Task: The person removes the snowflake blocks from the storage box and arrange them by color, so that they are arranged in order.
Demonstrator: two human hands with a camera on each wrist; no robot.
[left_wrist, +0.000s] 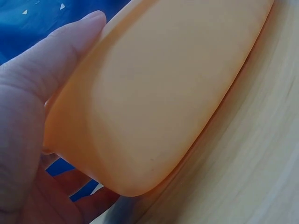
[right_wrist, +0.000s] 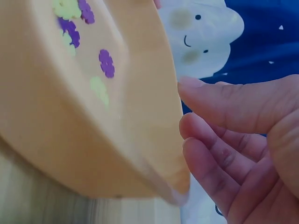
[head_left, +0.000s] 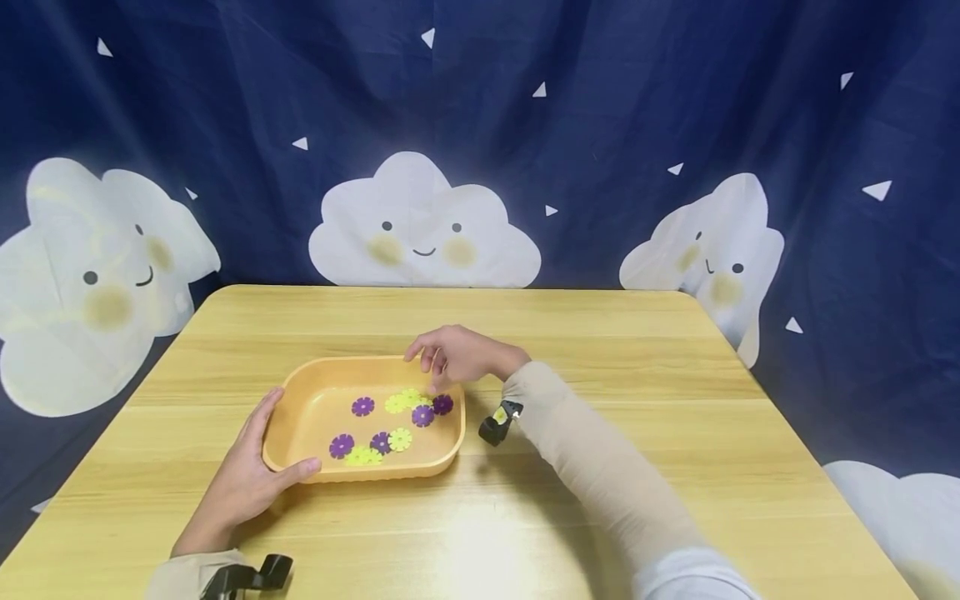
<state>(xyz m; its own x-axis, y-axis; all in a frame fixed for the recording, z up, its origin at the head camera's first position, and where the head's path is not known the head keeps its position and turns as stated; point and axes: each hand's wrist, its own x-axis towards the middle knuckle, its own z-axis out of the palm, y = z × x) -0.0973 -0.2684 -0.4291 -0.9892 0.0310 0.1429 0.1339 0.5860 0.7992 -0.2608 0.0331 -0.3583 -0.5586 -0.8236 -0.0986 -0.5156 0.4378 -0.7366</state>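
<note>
- Bg: navy curtain [head_left: 600,75] w/ 3 smiley clouds [head_left: 424,235], plus part of a 4th lower R; 1 wood-grain table [head_left: 615,358] in front.
- 1 orange tray [head_left: 309,421] on table, L of ctr, btwn my hands.
- Inside: 5 purple notched discs [head_left: 363,407]; several yellow notched discs [head_left: 400,439], overlapping, so exact no. unclear.
- My L hand [head_left: 251,468]: clamped on tray's near L corner, thumb over rim.
- My R hand [head_left: 465,354]: at tray's far R corner, fingers loosely bent, thumb & index apart; can't tell if touching rim.
</note>
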